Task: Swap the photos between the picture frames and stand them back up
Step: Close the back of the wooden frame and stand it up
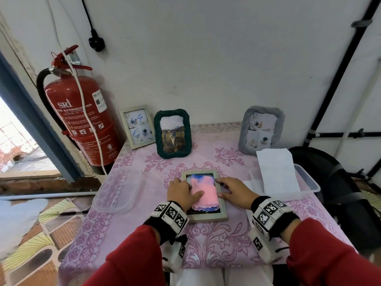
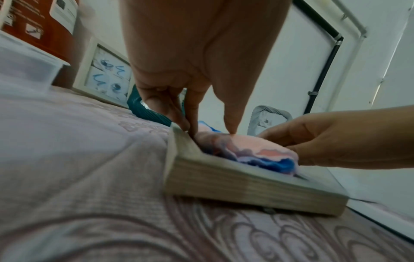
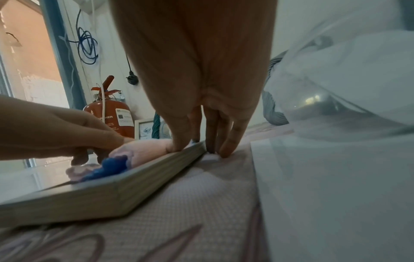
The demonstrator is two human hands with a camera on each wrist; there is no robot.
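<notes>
A pale wooden picture frame (image 1: 206, 219) lies flat on the pink patterned tablecloth. A pink and blue cloth (image 1: 204, 195) lies on its glass. My left hand (image 1: 188, 187) is at the frame's left rail, with its thumb pressing down on the cloth (image 2: 257, 150). My right hand (image 1: 224, 187) rests over the right rail (image 3: 156, 164); its thumb touches the cloth (image 3: 147, 148) and its straight fingers (image 3: 226, 150) touch the table beside the frame. Three frames stand at the back: a white one (image 1: 137, 126), a dark green woven one (image 1: 173, 134) and a grey one (image 1: 260, 130).
A clear plastic container (image 1: 117, 193) sits left of the frame. Another clear plastic container (image 1: 309, 182) at the right has a white sheet of paper (image 1: 277, 170) on it. A red fire extinguisher (image 1: 82, 120) stands by the table's back left corner. A black chair (image 1: 340, 193) is at the right.
</notes>
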